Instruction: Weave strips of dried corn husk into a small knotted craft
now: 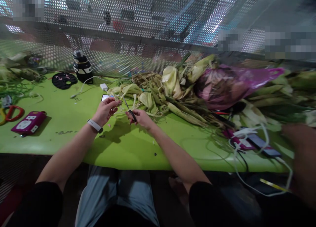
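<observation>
My left hand (106,110), with a white watch band on the wrist, is closed in a pinch on a thin pale leaf strip (118,103) above the green table (123,144). My right hand (140,116) is closed on small black-handled scissors (130,111), blades pointing up toward the strip. Both hands hover just in front of a heap of pale green and yellow leaves (153,95).
A purple plastic bag (229,85) lies on more leaves at right. A phone (105,97), white charger (104,86) and black bottle (82,69) sit behind. A magenta power strip (28,121) lies at left. Cables and phones (256,143) lie right. Another person's arm (301,154) is at far right.
</observation>
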Motion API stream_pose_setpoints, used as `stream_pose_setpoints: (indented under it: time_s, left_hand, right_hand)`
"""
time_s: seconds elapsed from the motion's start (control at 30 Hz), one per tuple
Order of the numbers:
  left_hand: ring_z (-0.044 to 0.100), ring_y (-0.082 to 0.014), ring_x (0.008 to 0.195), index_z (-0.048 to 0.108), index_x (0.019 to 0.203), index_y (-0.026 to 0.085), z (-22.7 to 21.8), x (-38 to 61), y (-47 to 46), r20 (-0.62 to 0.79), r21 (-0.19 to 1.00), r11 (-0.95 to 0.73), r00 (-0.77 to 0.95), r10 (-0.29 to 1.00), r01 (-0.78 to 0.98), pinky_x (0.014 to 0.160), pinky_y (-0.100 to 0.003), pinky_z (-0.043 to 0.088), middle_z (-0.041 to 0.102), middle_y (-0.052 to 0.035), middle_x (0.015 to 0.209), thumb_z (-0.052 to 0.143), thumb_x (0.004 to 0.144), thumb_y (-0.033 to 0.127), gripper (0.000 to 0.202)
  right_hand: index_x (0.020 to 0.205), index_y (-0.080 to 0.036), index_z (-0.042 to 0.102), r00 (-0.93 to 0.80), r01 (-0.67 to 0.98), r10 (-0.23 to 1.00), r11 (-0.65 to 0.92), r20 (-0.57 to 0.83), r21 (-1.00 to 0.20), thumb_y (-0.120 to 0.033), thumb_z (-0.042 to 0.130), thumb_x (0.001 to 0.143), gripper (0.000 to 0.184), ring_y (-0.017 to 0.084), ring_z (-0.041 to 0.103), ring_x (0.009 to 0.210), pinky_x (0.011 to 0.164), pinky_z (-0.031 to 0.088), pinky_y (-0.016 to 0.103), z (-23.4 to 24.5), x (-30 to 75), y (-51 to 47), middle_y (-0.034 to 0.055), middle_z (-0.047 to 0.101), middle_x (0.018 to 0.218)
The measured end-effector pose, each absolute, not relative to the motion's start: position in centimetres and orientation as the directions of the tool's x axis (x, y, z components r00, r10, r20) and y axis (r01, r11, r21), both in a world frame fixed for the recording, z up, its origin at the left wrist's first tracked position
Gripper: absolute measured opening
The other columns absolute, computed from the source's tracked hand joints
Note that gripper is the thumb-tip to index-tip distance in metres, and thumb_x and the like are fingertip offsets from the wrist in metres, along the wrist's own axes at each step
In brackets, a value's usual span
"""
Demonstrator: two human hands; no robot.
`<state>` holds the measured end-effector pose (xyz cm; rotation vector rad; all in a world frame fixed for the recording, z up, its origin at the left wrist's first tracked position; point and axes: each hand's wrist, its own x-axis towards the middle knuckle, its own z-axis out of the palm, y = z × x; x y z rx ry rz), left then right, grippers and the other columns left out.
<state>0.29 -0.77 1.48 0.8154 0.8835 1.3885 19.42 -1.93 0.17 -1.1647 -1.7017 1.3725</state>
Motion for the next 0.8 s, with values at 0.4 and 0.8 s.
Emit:
stream_pose_setpoints:
  time_s: [0.4, 0.8]
  left_hand:
    - [0.068, -0.0138, 0.071, 0.056, 0.096, 0.02, 1.74, 0.19, -1.07, -0.034, 0.896, 0.02, -0.024, 0.999, -0.444, 0.053, -0.021, 0.049, 0.07, -0.0028, 0.09, 0.08, 0.064, 0.018, 0.04]
    - [0.068, -0.0113, 0.072, 0.058, 0.095, 0.015, 1.31, -0.08, -0.58, 0.051, 0.921, -0.069, -0.055, 0.997, -0.384, 0.06, -0.018, 0.05, 0.071, -0.0043, 0.081, 0.08, 0.063, 0.014, 0.039]
  right_hand:
    - [0.06, -0.016, 0.052, -0.33, 0.215, 0.944, 0.098, 0.022, -0.972, -0.063, 0.073, 0.059, 0.051, 0.007, 0.046, 0.048, 0.048, 0.036, 0.022, 0.12, 19.42, -2.01, -0.0036, 0.052, 0.054]
    - [0.07, -0.014, 0.059, -0.345, 0.288, 0.939, 0.104, -0.001, -0.952, -0.064, 0.068, 0.066, 0.051, 0.007, 0.045, 0.047, 0.046, 0.029, 0.021, 0.26, 19.74, -2.04, -0.001, 0.058, 0.057]
